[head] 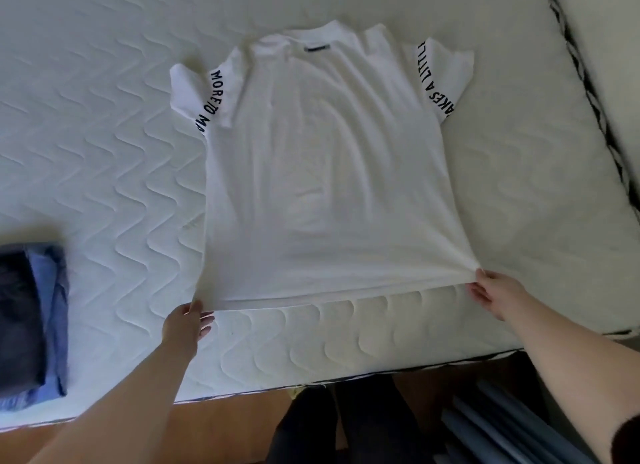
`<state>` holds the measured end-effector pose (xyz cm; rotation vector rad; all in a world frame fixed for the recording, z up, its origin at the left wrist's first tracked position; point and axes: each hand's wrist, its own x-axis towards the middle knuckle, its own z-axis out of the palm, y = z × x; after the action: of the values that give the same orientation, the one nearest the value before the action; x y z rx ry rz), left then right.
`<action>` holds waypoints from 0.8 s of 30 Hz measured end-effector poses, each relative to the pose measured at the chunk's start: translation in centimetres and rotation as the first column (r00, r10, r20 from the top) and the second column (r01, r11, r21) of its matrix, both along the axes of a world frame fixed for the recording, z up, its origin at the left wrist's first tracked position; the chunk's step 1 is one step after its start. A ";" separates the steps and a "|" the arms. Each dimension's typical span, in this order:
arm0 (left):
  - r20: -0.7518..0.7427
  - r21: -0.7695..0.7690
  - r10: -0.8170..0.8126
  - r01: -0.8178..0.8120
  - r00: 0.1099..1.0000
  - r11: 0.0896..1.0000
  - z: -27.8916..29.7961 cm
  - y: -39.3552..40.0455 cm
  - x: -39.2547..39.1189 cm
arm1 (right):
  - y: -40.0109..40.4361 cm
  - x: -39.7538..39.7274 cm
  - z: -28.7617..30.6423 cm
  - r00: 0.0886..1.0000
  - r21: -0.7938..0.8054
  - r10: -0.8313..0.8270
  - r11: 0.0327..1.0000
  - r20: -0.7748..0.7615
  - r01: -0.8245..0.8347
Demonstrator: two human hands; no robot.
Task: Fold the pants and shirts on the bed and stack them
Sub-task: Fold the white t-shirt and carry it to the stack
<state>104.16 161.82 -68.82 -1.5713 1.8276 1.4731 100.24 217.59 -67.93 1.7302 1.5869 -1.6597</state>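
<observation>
A white short-sleeved shirt (329, 172) with black lettering on both sleeve cuffs lies spread flat on the quilted white mattress (104, 134), collar at the far side. My left hand (185, 326) pinches the shirt's near left hem corner. My right hand (495, 295) pinches the near right hem corner, and the hem is stretched taut between them. At the left edge sits a folded stack (33, 321) with dark denim on top of a light blue garment.
The mattress's near edge (346, 380) runs just in front of my hands, with wooden floor (225, 425) below it. A black-patterned mattress border (588, 93) runs down the right side. Dark clothing and grey-blue slats (502, 425) show at the bottom right.
</observation>
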 end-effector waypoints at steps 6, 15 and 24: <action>-0.010 0.008 -0.017 0.017 1.000 1.000 -2.2 -0.3 3.3 | 0.5 3.7 -2.7 0.997 0.103 0.080 0.992 -0.010 -0.079; 0.175 -0.097 -0.318 0.338 0.932 0.936 -3.3 -1.7 10.2 | 0.3 9.6 -3.4 0.818 0.338 0.439 0.756 0.373 -0.560; 0.336 -0.245 -0.564 0.648 0.755 0.721 -4.1 -2.8 11.2 | -2.2 8.5 -2.5 0.757 0.416 0.277 0.699 0.592 -0.581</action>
<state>115.35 159.06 -72.88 -1.0228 2.2370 0.6489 108.69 215.38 -70.42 1.6117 2.1357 -0.4434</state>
